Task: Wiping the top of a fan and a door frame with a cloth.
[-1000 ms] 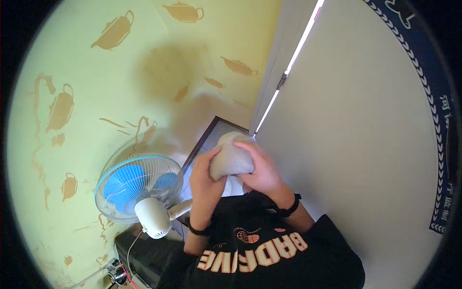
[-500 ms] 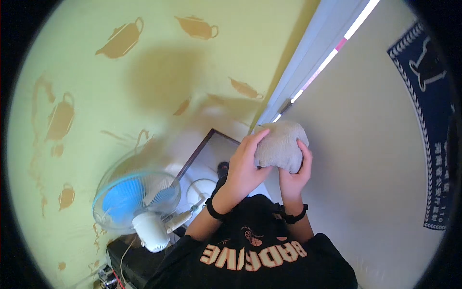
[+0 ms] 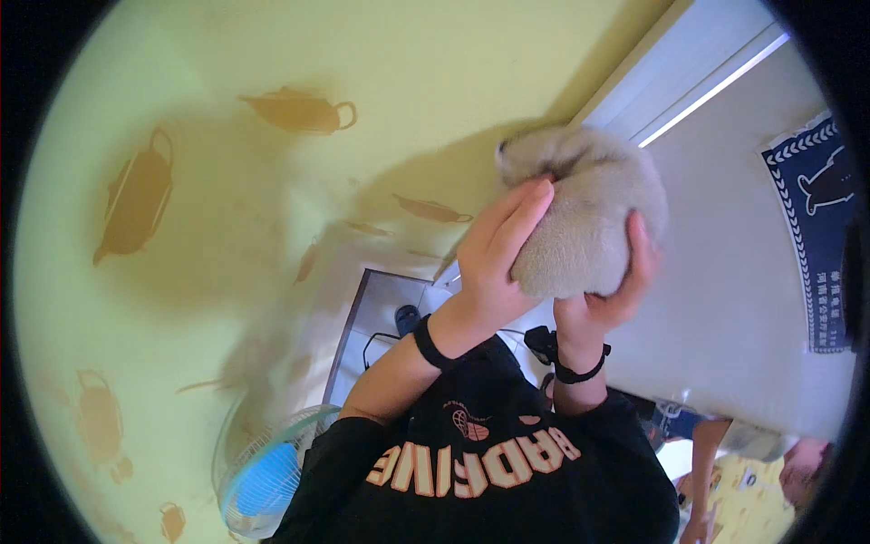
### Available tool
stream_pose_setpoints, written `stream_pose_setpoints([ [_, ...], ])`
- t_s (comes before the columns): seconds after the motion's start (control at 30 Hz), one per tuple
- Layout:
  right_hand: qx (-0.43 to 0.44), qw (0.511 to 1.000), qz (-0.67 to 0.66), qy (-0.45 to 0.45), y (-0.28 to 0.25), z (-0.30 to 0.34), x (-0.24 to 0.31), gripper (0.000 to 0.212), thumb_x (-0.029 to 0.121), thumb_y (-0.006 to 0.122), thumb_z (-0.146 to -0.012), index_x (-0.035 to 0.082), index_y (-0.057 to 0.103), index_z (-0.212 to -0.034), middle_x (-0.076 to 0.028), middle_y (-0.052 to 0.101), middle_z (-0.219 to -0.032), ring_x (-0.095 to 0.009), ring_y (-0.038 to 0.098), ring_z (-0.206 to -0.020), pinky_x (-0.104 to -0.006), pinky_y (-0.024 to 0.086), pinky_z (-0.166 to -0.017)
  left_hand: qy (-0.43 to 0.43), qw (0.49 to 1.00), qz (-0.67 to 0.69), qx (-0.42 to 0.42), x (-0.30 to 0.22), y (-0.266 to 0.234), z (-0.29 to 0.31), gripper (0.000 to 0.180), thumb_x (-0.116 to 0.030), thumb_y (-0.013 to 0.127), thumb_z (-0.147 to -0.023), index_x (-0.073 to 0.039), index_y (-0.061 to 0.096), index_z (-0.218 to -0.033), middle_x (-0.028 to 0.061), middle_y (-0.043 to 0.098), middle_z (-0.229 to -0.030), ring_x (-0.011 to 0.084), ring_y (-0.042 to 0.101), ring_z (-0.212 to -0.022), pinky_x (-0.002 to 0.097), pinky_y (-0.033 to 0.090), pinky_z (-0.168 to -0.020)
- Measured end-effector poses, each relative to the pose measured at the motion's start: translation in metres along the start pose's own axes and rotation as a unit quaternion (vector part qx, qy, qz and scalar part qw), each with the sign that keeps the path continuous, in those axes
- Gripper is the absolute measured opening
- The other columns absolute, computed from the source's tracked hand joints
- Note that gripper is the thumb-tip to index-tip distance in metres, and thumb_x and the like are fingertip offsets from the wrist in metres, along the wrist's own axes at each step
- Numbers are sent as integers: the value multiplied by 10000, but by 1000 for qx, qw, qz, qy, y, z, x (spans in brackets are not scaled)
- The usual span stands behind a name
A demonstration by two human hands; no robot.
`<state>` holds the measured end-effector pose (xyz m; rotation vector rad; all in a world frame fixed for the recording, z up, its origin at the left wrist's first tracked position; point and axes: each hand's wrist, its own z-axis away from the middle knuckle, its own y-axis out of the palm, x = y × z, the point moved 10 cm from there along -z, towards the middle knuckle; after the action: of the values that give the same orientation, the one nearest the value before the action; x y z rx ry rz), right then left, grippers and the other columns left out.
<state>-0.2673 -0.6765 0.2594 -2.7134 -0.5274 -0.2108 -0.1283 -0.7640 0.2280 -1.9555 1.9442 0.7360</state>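
A bunched grey-beige cloth [image 3: 589, 218], fuzzy like a towel, is held up between my two hands. My left hand [image 3: 497, 243] presses its left side, fingers extended along the cloth. From below and to the right, my right hand [image 3: 609, 295] grips it with the fingers curled over its edge. A loose fold of the cloth sticks out to the upper left, next to the wall. Parts of both hands are hidden behind the cloth. Each wrist wears a black band.
The yellow wall [image 3: 399, 72] carries teapot patterns. A white door frame [image 3: 671, 63] and a pale door panel [image 3: 716, 227] with a dark blue poster [image 3: 816, 236] stand on the right. A blue-bladed fan [image 3: 267, 480] is at lower left. Another person's arm [image 3: 705, 471] shows at lower right.
Both hands have lifted the cloth up and to the right, and one fold of it now hangs out. The view has shifted; the fan sits lower, and another person shows at lower right.
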Motion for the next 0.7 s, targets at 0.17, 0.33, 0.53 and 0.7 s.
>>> stream_pose_setpoints([
  [0.17, 94, 985, -24, 143, 21, 16, -16, 670, 36, 761, -715, 17, 654, -1377, -215, 666, -1235, -396, 640, -1129, -452, 514, -988, -40, 997, -34, 64, 25, -1, 38, 690, -135, 907, -729, 7, 661, -1357, 225, 732, -1218, 400, 733, -1050, 431, 592, -913],
  [0.33, 111, 976, -53, 178, 33, 58, -19, 740, -31, 647, -613, 59, 704, -1345, -238, 634, -1213, -398, 666, -1058, -420, 549, -944, -50, 995, -30, 86, 45, -16, 76, 703, -193, 945, -696, 12, 668, -1308, 231, 736, -1111, 381, 739, -987, 434, 596, -859],
  [0.53, 167, 970, -67, 163, 30, 92, -1, 767, -28, 669, -570, 103, 733, -1323, -186, 615, -1106, -351, 664, -915, -400, 567, -825, -45, 998, -21, 31, 47, -44, 130, 744, -258, 975, -695, -3, 633, -1305, 203, 722, -1095, 372, 729, -960, 431, 590, -853],
  [0.7, 191, 968, -88, 135, 22, 99, -1, 768, -22, 685, -560, 129, 746, -1310, -162, 627, -1105, -324, 667, -853, -379, 566, -756, -46, 997, -47, 28, 31, -44, 145, 823, -260, 983, -710, -3, 554, -1363, 202, 680, -1198, 364, 703, -1055, 461, 568, -926],
])
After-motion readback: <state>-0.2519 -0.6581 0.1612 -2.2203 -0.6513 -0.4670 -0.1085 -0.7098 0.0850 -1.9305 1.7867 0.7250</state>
